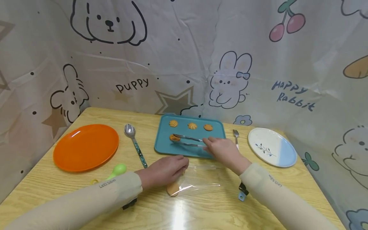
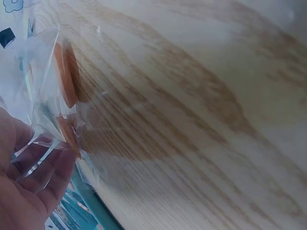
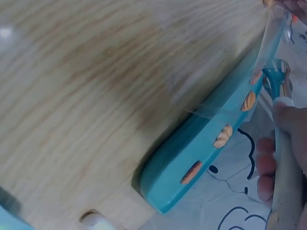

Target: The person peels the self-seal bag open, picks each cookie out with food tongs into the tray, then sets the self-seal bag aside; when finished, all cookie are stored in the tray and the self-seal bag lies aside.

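Observation:
My right hand (image 1: 222,151) grips a pair of metal tongs (image 1: 189,138) by their pale handle (image 3: 286,158). The tong ends lie around a round golden cookie (image 1: 174,137) at the front left of the blue-green tray (image 1: 159,142). Three more cookies, one of them a swirled cookie (image 1: 173,123), sit in a row along the tray's back. In front of the tray, my left hand (image 1: 164,171) holds the edge of a clear plastic bag (image 1: 201,179). Inside the bag lies a flat brown cookie (image 1: 173,189); the left wrist view shows a second brown piece (image 2: 68,132) near the fingertips.
An orange plate (image 1: 86,148) and a spoon with a patterned handle (image 1: 136,147) lie left of the tray. A green-headed utensil (image 1: 119,169) shows behind the left sleeve. To the right are a fork (image 1: 236,135) and a white-and-blue plate (image 1: 271,147). A printed curtain (image 1: 178,57) hangs behind.

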The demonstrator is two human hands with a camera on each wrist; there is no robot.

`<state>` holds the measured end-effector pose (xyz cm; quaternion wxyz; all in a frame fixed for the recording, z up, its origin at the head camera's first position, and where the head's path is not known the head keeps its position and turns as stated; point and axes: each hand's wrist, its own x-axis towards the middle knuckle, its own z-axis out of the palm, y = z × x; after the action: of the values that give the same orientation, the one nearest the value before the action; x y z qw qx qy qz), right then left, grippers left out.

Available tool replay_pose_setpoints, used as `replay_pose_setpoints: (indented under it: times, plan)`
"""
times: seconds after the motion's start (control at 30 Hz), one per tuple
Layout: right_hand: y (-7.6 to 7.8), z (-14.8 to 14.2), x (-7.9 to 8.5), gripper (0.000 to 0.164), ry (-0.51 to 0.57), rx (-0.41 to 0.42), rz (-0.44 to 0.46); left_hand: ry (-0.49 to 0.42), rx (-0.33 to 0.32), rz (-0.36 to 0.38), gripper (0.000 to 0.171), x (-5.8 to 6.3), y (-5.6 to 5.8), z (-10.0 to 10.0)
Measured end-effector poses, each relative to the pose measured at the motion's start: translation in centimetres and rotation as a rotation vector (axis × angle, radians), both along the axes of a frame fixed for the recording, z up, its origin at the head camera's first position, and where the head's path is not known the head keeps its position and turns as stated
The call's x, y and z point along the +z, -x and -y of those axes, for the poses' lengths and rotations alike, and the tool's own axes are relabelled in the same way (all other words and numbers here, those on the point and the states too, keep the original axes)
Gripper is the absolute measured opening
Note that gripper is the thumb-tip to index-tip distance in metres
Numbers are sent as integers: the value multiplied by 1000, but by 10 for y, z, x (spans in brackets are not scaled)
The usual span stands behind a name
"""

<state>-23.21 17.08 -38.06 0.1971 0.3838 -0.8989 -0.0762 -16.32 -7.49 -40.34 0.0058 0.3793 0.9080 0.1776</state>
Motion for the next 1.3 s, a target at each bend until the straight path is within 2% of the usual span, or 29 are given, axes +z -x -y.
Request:
replay_pose_setpoints:
  times: [0.1, 0.17, 0.37, 0.47, 0.63, 0.77, 0.9, 1.03, 1.17, 1.3]
  plan:
    - [-1, -2, 0, 23, 36, -13, 67, -4, -1, -2, 8, -1, 0, 0]
    - [-1, -6, 2, 27, 87, -37, 143, -9, -3, -4, 9, -2, 0, 1]
    - [-10, -29, 24, 40, 293, -127, 392, -39, -14, -41, 8, -6, -1, -1]
    - [-21, -49, 37, 36, 384, -123, 529, -52, -22, -57, 7, -7, -1, -2]
    - [-42, -89, 57, 24, 488, -108, 693, -43, -19, -53, 9, -5, -1, -2]
    - [-59, -123, 67, 26, 513, -112, 809, -35, -8, -36, 10, -4, -2, -2]
    - [-75, -151, 70, 19, 511, -84, 912, -40, -9, -32, 10, -5, -3, 0]
    - [-86, -170, 66, 15, 486, -86, 1034, -40, -10, -36, 11, -6, -4, 0]
    - [-91, -181, 59, 16, 482, -68, 1190, -40, -7, -40, 11, -5, -5, 1]
    - [-92, -181, 51, 16, 479, -35, 1265, -43, -5, -49, 11, -5, -6, 2]
